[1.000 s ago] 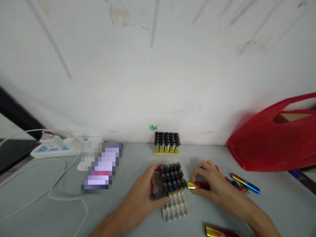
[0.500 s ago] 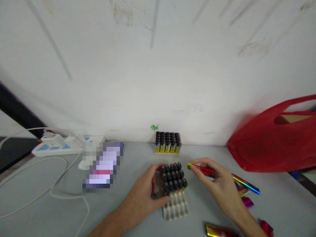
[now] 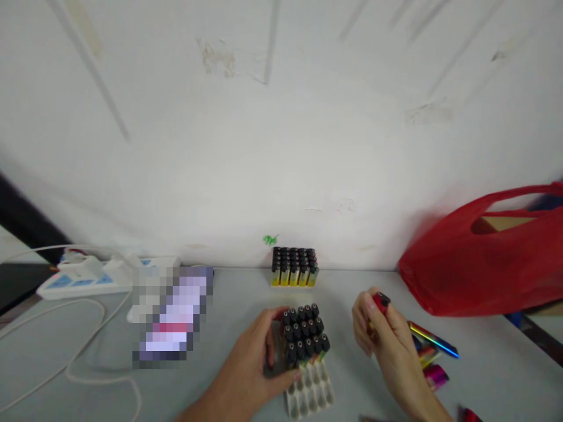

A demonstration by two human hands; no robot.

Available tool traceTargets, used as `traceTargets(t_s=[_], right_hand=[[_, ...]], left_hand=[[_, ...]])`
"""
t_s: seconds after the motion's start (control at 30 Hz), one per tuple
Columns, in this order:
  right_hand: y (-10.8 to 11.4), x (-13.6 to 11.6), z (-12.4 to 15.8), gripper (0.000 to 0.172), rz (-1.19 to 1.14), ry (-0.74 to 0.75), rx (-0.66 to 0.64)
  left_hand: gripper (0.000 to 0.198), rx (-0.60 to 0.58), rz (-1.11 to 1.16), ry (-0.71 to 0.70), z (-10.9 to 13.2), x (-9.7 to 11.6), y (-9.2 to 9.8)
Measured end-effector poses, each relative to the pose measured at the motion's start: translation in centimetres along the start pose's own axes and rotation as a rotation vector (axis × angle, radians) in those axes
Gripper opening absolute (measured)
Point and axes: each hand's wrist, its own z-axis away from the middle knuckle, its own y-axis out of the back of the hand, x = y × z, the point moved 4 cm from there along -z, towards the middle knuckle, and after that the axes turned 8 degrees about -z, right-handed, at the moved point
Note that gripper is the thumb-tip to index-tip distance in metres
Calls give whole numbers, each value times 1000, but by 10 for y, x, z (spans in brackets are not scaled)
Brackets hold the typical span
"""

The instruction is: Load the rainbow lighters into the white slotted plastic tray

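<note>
A white slotted tray lies on the grey table near me, its far rows filled with upright black-capped lighters. My left hand curls round the left side of that tray and its lighters. To the right of the tray, my right hand is closed on a red lighter that it holds upright, black cap on top. A second, full block of yellow lighters stands by the wall.
Loose shiny coloured lighters lie right of my right hand. A red plastic bag sits at the far right against the wall. A white power strip with cables and a blurred-out flat object lie on the left.
My right hand has lifted the red lighter from lying flat beside the tray and turned it upright. My left hand stays on the tray. The view has tilted slightly up.
</note>
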Motion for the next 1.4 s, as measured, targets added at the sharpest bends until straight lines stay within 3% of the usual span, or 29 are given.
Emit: traceTargets(t_s=[0.17, 0.4, 0.63, 0.8, 0.97, 1.13, 1.23, 1.4], right_hand=[[-10, 11, 1, 64, -139, -219, -153], [-20, 11, 15, 47, -155, -280, -159], [-33, 9, 17, 61, -309, -420, -295], [-33, 8, 15, 59, -327, -373, -268], [-32, 9, 14, 56, -372, -434, -247], [-33, 4, 16, 51, -246, -353, -211], [-32, 3, 18, 52, -165, -365, -192], [-31, 7, 19, 67, -161, -383, -278]], left_hand=[[83, 7, -9, -14, -1, -4, -3], [84, -1, 1, 19, 0, 3, 1], [78, -14, -1, -4, 2, 0, 1], [80, -16, -23, -6, 2, -2, 1], [80, -17, -27, -11, 1, -1, 2], [79, -12, -23, -13, 1, 3, 3], [78, -10, -19, -14, 1, 5, 4], [79, -11, -28, -15, 1, 5, 4]])
